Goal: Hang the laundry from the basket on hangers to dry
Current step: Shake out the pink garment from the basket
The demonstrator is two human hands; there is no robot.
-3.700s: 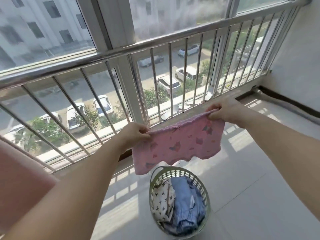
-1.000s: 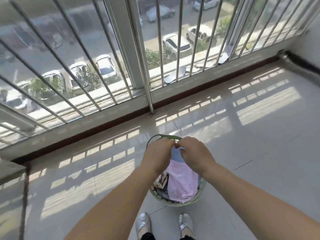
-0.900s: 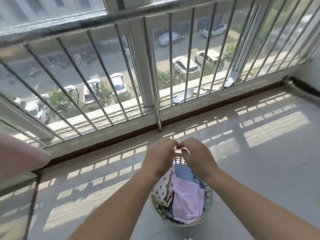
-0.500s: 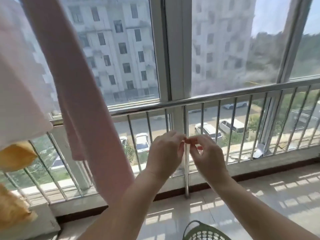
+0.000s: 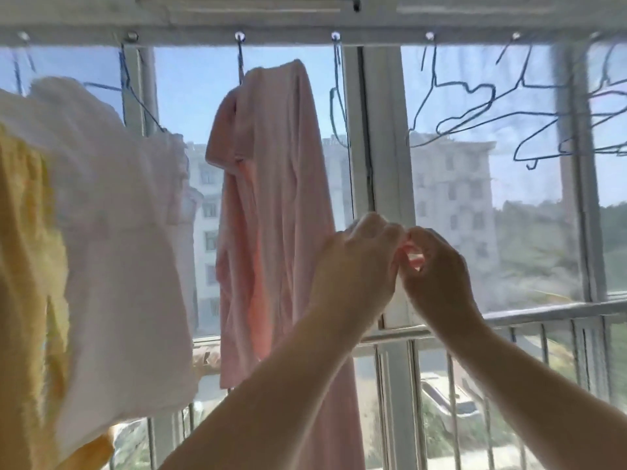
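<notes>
Laundry already fills the left stretch of a white drying rail point(image 5: 288, 37) that runs along the top of a balcony window: a pale pink garment point(image 5: 271, 215) hangs from a hook near the rail's middle, a white garment point(image 5: 118, 249) hangs to its left, and a yellow cloth point(image 5: 27, 266) sits at the far left end, partly overlapped by the white one. Toward the rail's right end, several bare blue wire hangers point(image 5: 492, 110) dangle from small ring hooks, tilted at different angles and crossing each other. In front of the window frame, just right of the pink garment, a person's left hand point(image 5: 359, 262) and right hand point(image 5: 437, 276) meet at chest height, fingertips touching. Both sets of fingers point(image 5: 412, 245) are curled inward and appear to pinch something very small between them; what it is cannot be made out against the backlight. Below the hands runs a steel balcony railing point(image 5: 543, 313) with upright bars. Beyond the glass stand pale apartment blocks point(image 5: 451, 205), trees, and a parked car in the street below.
</notes>
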